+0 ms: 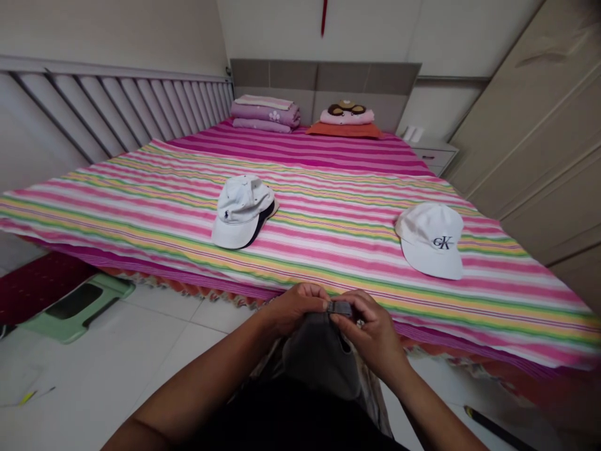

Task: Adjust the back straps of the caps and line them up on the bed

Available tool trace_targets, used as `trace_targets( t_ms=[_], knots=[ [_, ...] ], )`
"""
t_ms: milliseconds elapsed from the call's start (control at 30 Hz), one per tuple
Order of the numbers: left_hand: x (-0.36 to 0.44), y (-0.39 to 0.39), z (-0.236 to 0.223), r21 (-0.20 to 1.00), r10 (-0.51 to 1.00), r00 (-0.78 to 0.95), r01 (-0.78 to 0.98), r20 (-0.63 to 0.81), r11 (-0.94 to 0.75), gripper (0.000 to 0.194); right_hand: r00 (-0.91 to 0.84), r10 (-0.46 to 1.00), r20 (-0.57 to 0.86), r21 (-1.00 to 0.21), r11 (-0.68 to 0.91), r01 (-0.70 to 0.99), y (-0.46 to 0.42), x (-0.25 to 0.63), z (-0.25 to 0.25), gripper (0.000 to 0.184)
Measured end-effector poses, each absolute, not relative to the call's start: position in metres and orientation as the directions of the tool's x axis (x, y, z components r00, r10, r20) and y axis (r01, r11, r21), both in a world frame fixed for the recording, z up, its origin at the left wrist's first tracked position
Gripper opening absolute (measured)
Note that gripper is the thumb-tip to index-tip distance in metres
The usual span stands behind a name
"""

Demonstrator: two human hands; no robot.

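Note:
Close to my body, at the bed's front edge, I hold a dark grey cap (319, 354) by its back strap (340, 307). The fingers of my left hand (299, 308) pinch one side of the strap. My right hand (373, 329) grips the other side, thumb below and fingers above. The cap hangs down under both hands, and its lower part is hard to make out against my dark clothing. On the bed, ahead and left, lie stacked caps with a white cap (241, 207) on top. Another white cap (434, 241) with dark letters lies ahead and right.
A striped sheet (323, 219) covers the bed. Folded purple bedding (265, 116) and a pink-and-orange pile (345, 122) sit by the headboard (300, 81). A green stool (77, 307) stands on the floor at left. A nightstand (434, 155) and wardrobe (526, 125) are at right.

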State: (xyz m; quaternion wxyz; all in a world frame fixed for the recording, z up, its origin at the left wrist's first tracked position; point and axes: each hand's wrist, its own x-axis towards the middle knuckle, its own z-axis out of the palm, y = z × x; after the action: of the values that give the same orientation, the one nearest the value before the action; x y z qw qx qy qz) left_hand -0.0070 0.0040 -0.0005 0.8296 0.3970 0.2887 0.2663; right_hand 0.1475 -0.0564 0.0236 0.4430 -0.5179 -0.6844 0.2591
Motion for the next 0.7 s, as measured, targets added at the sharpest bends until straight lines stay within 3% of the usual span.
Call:
trace_targets(
  t_ms=[267, 367, 533, 700],
  knots=[
    [-0.008, 0.003, 0.006, 0.832, 0.717, 0.671, -0.281, -0.186, 0.479, 0.022, -0.057, 0.98, 0.191, -0.832, 0.192, 0.521, -0.061, 0.15, 0.027, 0.012],
    [-0.009, 0.004, 0.009, 0.866, 0.71, 0.671, -0.208, -0.212, 0.455, 0.022, -0.064, 0.987, 0.149, -0.856, 0.161, 0.492, -0.062, 0.149, 0.027, 0.012],
    [-0.01, 0.004, 0.013, 0.904, 0.661, 0.703, -0.063, -0.26, 0.423, 0.028, -0.062, 0.985, 0.161, -0.833, 0.169, 0.527, -0.061, 0.146, 0.027, 0.011],
    [-0.014, 0.004, 0.01, 0.852, 0.61, 0.755, -0.137, -0.24, 0.506, 0.028, -0.042, 0.977, 0.208, -0.818, 0.197, 0.54, -0.061, 0.146, 0.027, 0.01]
  ],
)
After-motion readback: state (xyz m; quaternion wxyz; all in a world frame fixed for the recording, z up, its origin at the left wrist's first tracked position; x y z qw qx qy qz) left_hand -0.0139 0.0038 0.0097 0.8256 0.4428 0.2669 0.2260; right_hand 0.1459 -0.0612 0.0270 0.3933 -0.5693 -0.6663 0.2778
